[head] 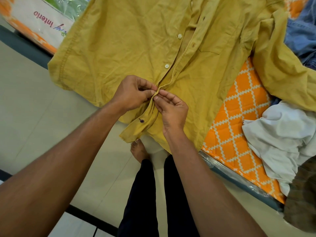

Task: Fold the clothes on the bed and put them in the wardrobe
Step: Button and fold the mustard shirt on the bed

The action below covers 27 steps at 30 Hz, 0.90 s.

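A mustard-yellow button shirt (136, 40) lies spread front-up across the orange patterned mattress (239, 117), its hem hanging over the bed's edge toward me. My left hand (133, 93) pinches the button placket near the hem. My right hand (171, 110) pinches the opposite placket edge right against it, fingertips meeting at the fabric fold. Three white buttons run up the open front, and a dark button sits near the hem.
A white garment (282, 137) is heaped on the mattress at the right, a brown one (302, 199) below it, and blue denim (302, 31) at the far right. Beige tiled floor (34, 108) lies left; my legs and a bare foot stand at the bed's edge.
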### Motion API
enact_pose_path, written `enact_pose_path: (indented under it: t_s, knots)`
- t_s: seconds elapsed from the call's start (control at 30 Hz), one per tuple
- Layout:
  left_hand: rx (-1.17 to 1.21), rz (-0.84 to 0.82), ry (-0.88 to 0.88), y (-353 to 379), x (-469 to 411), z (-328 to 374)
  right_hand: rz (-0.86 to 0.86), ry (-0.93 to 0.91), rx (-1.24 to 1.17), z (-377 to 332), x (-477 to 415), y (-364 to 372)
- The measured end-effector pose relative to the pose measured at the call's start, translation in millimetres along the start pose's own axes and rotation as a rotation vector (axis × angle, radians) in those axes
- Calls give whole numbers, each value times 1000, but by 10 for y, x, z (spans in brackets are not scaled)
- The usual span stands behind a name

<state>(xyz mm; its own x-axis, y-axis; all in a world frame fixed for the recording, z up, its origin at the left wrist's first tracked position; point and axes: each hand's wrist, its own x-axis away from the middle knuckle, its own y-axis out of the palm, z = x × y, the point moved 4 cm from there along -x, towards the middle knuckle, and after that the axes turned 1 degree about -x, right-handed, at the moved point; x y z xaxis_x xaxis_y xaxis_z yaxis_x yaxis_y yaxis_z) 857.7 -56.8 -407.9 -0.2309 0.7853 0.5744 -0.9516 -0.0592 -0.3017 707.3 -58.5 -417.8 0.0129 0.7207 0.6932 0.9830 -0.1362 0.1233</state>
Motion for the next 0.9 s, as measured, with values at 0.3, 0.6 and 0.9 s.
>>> enact_pose_path:
  t_s: [0.3,0.6,0.9]
  knots:
    - [-46,139,63,1,89,-31,116,-133,54,76,-16,96]
    - [-71,192,-14,55,101,8,126,-125,76,114,12,65]
    - [91,147,-117,60,73,-28,54,-163,291,99,35,41]
